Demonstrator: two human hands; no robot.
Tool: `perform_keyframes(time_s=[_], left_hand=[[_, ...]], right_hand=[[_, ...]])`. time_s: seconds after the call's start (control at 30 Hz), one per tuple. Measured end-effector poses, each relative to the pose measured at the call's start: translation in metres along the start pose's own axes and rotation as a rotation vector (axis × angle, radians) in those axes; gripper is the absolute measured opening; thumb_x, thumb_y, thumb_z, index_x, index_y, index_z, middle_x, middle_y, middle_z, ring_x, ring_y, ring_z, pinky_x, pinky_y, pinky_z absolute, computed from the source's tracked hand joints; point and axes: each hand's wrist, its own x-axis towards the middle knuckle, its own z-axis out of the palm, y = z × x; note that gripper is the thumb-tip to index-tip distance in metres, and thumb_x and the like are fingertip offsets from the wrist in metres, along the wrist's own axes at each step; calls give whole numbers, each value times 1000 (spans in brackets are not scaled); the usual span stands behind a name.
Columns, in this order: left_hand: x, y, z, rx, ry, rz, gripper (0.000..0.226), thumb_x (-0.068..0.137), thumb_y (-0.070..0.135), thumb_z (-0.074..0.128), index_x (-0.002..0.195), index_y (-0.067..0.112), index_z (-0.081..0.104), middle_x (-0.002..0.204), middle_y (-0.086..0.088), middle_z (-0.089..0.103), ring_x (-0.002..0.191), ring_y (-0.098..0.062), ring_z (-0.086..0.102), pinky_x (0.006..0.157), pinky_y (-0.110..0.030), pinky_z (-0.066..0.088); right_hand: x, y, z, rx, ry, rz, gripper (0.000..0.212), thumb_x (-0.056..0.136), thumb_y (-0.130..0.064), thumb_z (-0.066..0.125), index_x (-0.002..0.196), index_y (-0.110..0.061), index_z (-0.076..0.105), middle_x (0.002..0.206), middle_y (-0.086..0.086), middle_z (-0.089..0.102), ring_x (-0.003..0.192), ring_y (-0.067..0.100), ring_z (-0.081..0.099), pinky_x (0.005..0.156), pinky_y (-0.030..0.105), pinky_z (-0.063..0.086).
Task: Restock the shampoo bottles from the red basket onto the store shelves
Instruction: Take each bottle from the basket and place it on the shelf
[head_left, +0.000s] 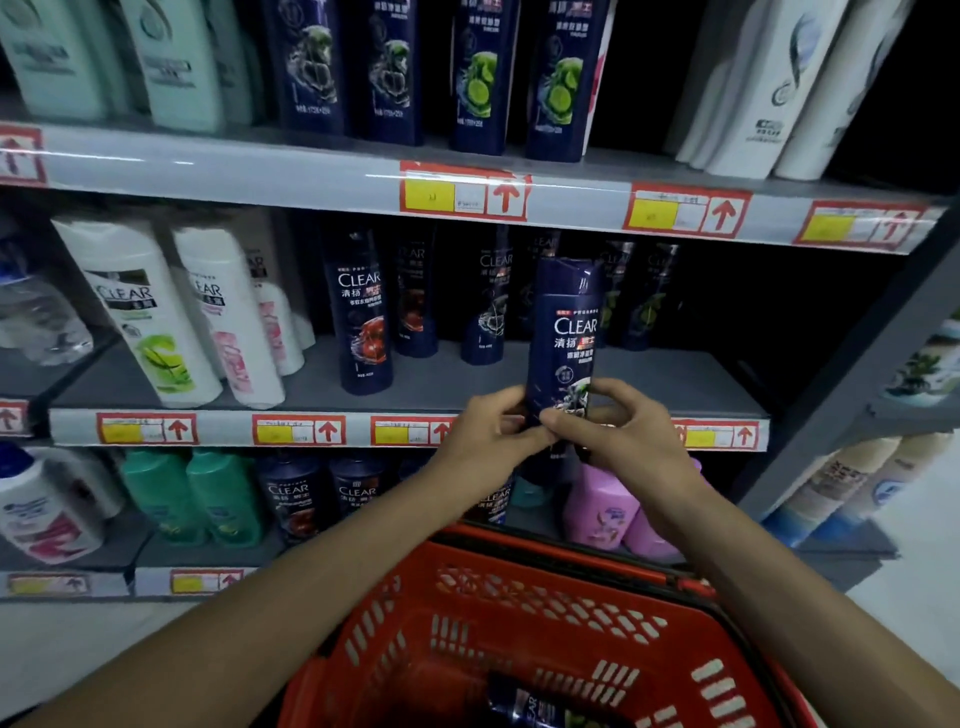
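Both hands, left hand (485, 431) and right hand (618, 431), grip the navy bottle (563, 338) low. It stands upright, label outward, seemingly to slot onto the middle shelf (649, 384)

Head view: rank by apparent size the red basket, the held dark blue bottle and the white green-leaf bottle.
Largest: red basket, nearest the camera.
Unranked: held dark blue bottle and white green-leaf bottle look alike.

Free at front-right of middle shelf (680, 384). Blocked behind by back row of navy bottles (491, 312), at left by front navy bottle (363, 317) and white bottles (150, 322).
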Motion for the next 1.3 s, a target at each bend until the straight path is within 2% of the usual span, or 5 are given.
perform_keyframes(time_s=[0.3,0.47,0.6,1.03,1.3], left_hand=[[66,-4,-8,119,246,19,45,94,19,75,136,18,58,126,-4,68,116,-17,65,103,-33,54],[95,-22,-9,329,317,12,56,95,20,70,147,28,52,123,3,59,104,-9,60,80,-13,47],[118,-27,-5,252,300,-93,68,97,10,63,157,32,39,134,-1,61,111,-13,61,99,-34,53],[136,-49,7,118,250,-169,80,94,-14,45,162,23,28,164,-6,37,147,-20,42,115,-27,36],[116,-36,-3,245,167,-193,83,91,-8,61,161,24,30,135,-4,57,72,6,43,77,-23,48]], right_hand=[[69,2,19,86,165,-48,46,75,-30,91,111,-18,64,84,-1,79,77,13,76,70,33,62],[110,14,28,-97,295,-172,47,72,-39,91,110,-28,65,85,-3,74,81,14,73,76,38,61],[141,21,33,-210,337,-221,49,74,-43,89,102,-19,57,91,2,70,84,22,69,74,45,59],[187,54,40,-292,321,-168,45,87,-41,79,113,-11,57,112,6,69,106,26,66,91,48,56],[151,48,17,-424,226,-53,81,90,-32,78,155,-15,34,140,14,56,130,30,53,109,47,45]])
